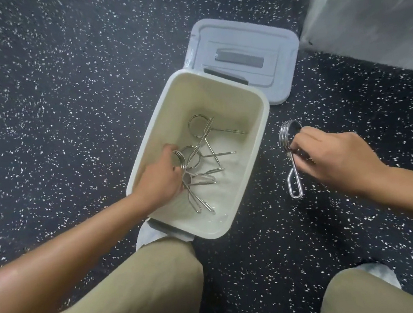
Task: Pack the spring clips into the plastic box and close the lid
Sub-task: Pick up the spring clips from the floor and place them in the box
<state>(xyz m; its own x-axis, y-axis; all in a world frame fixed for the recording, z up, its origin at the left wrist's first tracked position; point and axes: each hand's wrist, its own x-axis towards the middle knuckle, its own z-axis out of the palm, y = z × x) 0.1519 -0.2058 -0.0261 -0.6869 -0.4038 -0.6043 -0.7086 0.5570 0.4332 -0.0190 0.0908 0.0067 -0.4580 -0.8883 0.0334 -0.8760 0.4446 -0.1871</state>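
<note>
A cream plastic box (pixel 262 135) stands open on the dark speckled floor, with several steel spring clips (pixel 206 141) lying inside. My left hand (pixel 160 180) is down inside the box's left side, closed around a spring clip (pixel 182 162) whose handles point towards me. My right hand (pixel 338 157) is to the right of the box, above the floor, gripping another spring clip (pixel 288 147) by its middle; its coil is up and its handles hang down. The grey lid (pixel 248 57) lies flat on the floor just behind the box.
My two knees in khaki trousers (pixel 139 298) fill the bottom of the view, and a light shoe (pixel 147 235) touches the box's near corner. A grey wall or block (pixel 368 11) rises at the upper right.
</note>
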